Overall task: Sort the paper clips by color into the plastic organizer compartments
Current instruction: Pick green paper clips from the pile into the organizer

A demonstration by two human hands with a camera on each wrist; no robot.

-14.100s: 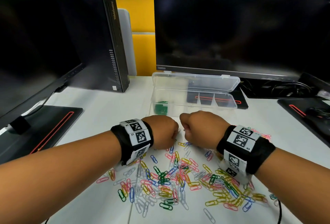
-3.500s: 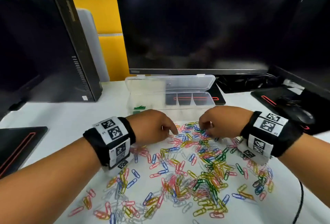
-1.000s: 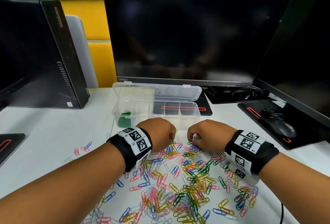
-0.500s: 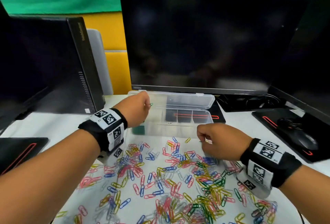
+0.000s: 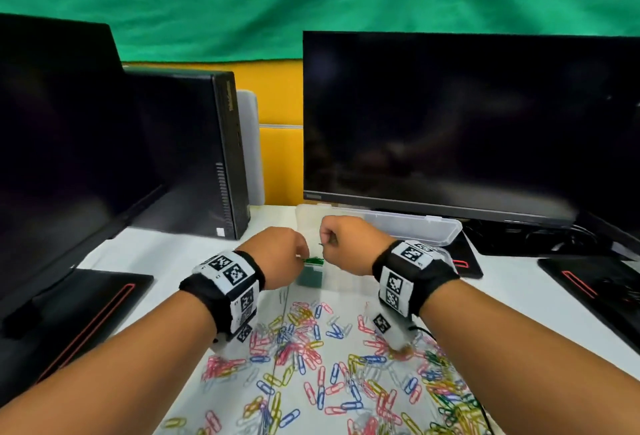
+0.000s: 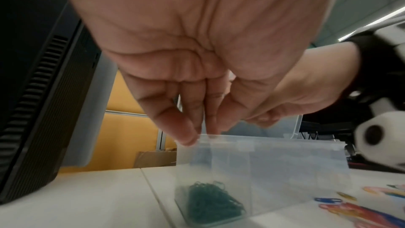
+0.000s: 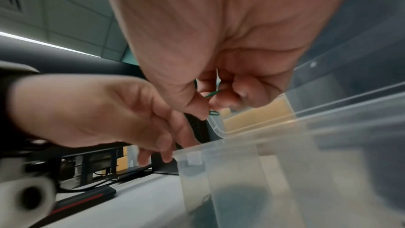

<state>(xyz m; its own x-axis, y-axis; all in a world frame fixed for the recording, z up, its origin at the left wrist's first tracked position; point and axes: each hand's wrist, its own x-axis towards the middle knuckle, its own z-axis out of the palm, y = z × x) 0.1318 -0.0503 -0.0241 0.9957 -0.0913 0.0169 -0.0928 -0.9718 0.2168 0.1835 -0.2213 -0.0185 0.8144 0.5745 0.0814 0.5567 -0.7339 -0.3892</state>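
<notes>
The left hand (image 5: 277, 258) hovers over the organizer (image 6: 263, 159) at the desk's far edge, fingertips (image 6: 186, 134) together at its leftmost compartment, where green clips (image 6: 210, 202) lie. The right hand (image 5: 349, 244) pinches a green clip (image 7: 213, 94) above it. Mixed paper clips (image 5: 329, 365) cover the near edge.

I see the clear plastic organizer (image 5: 408, 226) open at twelve o'clock, green clips (image 6: 210, 202) heaped in its leftmost compartment; mixed-colour paper clips (image 5: 329, 365) lie scattered at six.
</notes>
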